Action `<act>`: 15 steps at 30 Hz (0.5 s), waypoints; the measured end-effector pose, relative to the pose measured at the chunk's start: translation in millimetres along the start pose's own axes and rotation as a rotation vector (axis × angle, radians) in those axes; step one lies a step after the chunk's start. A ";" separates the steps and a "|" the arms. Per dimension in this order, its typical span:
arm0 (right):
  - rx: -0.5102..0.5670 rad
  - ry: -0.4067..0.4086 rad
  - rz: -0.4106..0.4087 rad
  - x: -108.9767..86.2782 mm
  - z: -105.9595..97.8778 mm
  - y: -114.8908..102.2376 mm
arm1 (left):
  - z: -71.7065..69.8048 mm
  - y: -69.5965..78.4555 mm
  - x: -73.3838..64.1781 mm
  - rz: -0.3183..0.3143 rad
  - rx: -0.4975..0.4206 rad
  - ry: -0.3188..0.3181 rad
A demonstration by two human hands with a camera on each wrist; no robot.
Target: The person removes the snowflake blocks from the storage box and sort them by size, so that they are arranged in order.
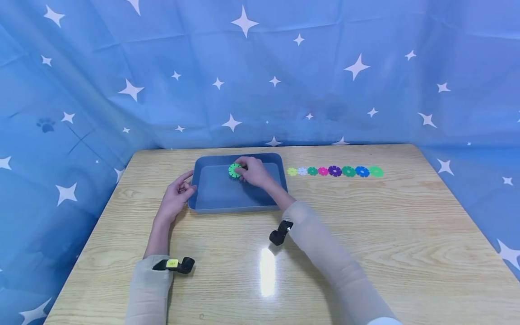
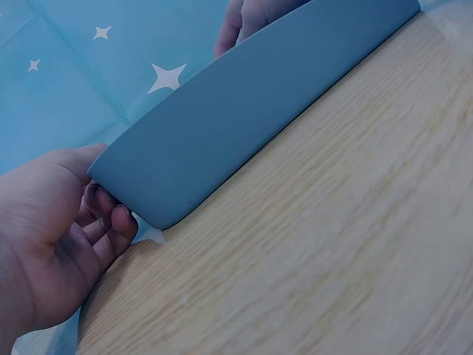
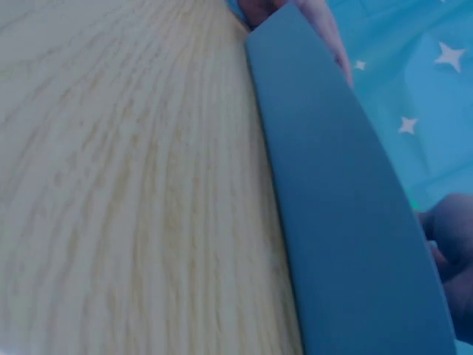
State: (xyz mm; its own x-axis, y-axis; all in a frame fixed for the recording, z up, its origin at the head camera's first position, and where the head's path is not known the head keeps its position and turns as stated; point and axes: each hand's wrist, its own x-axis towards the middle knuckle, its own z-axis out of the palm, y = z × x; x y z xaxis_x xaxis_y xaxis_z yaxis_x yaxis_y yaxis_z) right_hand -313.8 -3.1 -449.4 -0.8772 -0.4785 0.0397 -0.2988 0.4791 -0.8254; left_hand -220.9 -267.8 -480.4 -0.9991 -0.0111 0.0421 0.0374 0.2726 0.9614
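Note:
A shallow blue-grey tray (image 1: 219,210) lies on the wooden table. Inside it, my right hand (image 1: 253,172) pinches a green notched plastic disc (image 1: 234,170) between thumb and fingers. Curled fingers of my left hand (image 1: 175,196) hold the tray's left side. In the left wrist view, that left hand (image 2: 59,229) has its fingers at the corner of the tray wall (image 2: 222,126). The right wrist view shows the tray's front wall (image 3: 332,177) with part of the right hand (image 3: 452,237) behind it; most of the disc is hidden there.
Right of the tray, several flower-shaped discs in different colours, such as the purple disc (image 1: 335,171) and blue disc (image 1: 362,171), lie in a row, smaller ones to the left. A blue curtain (image 1: 243,81) with white stars stands behind the table (image 1: 227,271).

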 end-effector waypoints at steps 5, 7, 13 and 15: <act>0.060 0.048 -0.008 -6.8 -16.4 2.8 | -0.6 -1.4 0.1 0.007 0.003 0.004; 0.074 0.069 -0.010 -10.3 -23.7 4.4 | -0.8 -1.8 0.6 0.007 0.006 0.005; 0.137 0.128 -0.002 -22.3 -42.6 13.8 | -0.7 -2.7 1.4 0.011 0.012 0.001; 0.147 0.142 0.002 -27.7 -48.7 17.3 | -0.6 -3.0 1.2 0.010 0.011 0.001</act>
State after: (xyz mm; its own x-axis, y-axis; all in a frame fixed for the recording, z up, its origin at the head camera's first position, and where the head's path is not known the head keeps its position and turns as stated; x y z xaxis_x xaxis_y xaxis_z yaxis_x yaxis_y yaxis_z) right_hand -312.9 54.2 -437.4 -0.9251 -0.3638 0.1087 -0.2482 0.3625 -0.8983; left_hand -222.2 -269.2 -483.1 -0.9986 -0.0090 0.0521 0.0474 0.2828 0.9580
